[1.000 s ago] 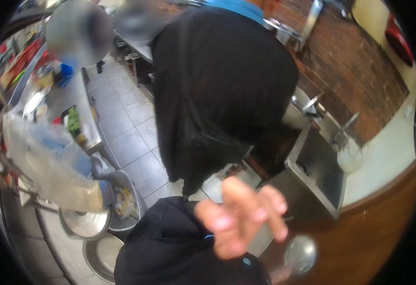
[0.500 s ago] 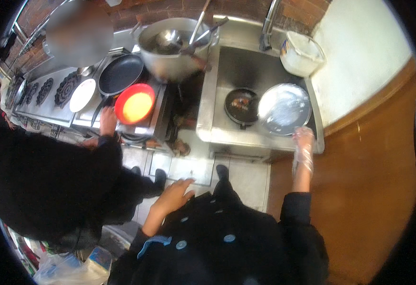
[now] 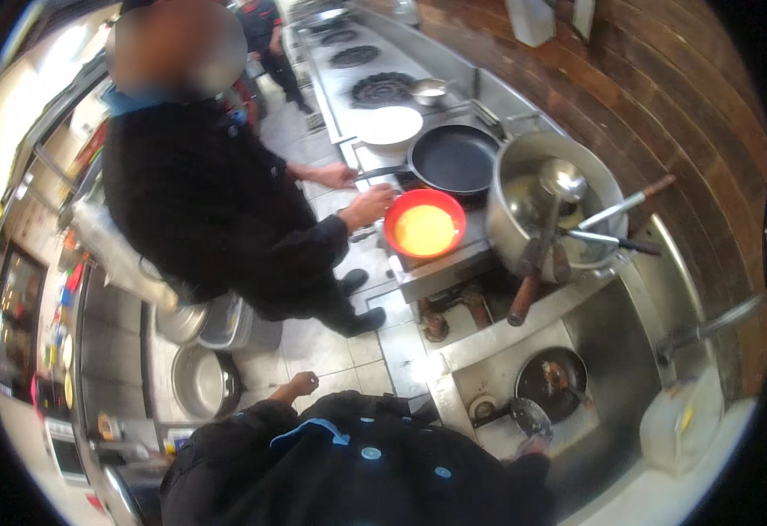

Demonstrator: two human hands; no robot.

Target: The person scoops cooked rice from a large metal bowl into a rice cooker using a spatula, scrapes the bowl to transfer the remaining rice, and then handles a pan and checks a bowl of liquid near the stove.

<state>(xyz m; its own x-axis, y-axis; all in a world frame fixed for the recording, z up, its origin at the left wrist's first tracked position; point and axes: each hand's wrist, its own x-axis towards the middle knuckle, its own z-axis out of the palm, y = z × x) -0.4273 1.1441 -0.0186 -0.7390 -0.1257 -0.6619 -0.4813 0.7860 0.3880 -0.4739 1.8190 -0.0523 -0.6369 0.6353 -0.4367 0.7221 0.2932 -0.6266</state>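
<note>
My right hand [image 3: 536,444], in a clear plastic glove, is low over the sink [image 3: 611,324]. Its fingers close at the edge of a shiny round piece [image 3: 529,414], seen at a slant; whether it is a lid or a pan I cannot tell. Touching or just behind that lies a small black frying pan [image 3: 545,379] with brown food scraps in it. My left hand [image 3: 301,384] is in front of my body above the floor, fingers curled, with nothing in it. On the left a co-worker in black has one hand at a red bowl [image 3: 401,250] of yellow liquid.
The co-worker's other hand is by the handle of a large black frying pan [image 3: 455,158] on the stove. A big metal pot [image 3: 511,237] with ladles stands beside the sink. A white tub [image 3: 680,430] sits at the sink's right; a steel pot [image 3: 198,382] is at lower left.
My view has swung left, bringing the co-worker and stove into the middle. The shiny round piece now shows at a slant by the small pan. My left hand's fingers have curled.
</note>
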